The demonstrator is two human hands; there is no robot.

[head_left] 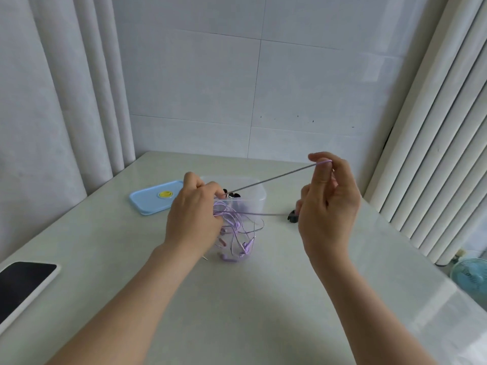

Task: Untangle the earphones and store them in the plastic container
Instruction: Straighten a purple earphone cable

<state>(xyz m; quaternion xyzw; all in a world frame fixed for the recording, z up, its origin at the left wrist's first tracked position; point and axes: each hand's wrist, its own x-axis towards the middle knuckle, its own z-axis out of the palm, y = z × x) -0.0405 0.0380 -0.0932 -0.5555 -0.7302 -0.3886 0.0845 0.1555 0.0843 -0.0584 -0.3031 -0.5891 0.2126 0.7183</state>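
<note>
Purple earphones (238,230) hang in a loose tangle above the table, in front of a clear plastic container (253,192). My left hand (193,217) grips a bunch of the cable at the container's near rim. My right hand (328,204) is raised to the right and pinches a loop of the cable between thumb and fingers. Two strands run taut from the left hand to the right hand. Small dark items lie inside the container, partly hidden by my left hand.
The container's blue lid (154,200) with a yellow smiley lies left of it. A phone (21,288) lies at the table's left edge. A small black object (292,216) sits behind my right hand. Curtains hang on both sides, and a small fan (471,275) stands lower right.
</note>
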